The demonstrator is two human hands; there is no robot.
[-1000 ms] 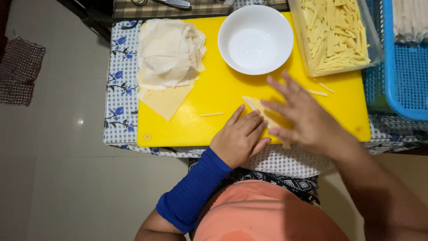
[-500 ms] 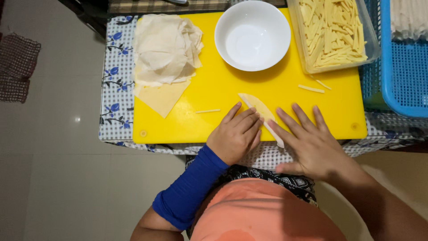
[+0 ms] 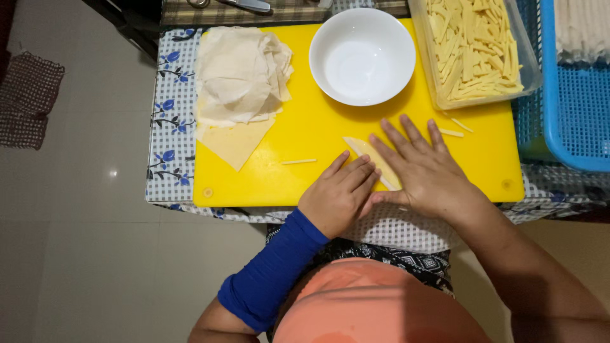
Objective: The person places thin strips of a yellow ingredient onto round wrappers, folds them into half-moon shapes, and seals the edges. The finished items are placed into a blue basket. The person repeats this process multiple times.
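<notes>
Far left, a checked cloth (image 3: 28,95) lies on the pale floor. Next comes the worktop (image 3: 171,152), covered with a cloth that has small checks and blue flowers. A big yellow board (image 3: 305,136) lies on it.

On the left part of the board sits a pile of thin pale wrappers (image 3: 238,73), all crumpled, with one flat wrapper (image 3: 234,143) poking out below it. A little thin stick (image 3: 298,161) lies alone on the board, just right of that.

Near the front edge of the board, the left hand (image 3: 338,194) lies flat, fingers together, and its grip is loose and holds nothing. Its arm has a blue sleeve (image 3: 273,270). The fingertips touch a small pale roll (image 3: 368,155), which lies slanted on the board between the two hands.

The right hand (image 3: 426,171) lies flat with fingers spread, pressing on top of the roll, not closed around it.

Behind the hands stands a white bowl (image 3: 362,56). To the right is a clear tub (image 3: 476,47) full of pale sticks. Far right is a blue basket (image 3: 575,89).
</notes>
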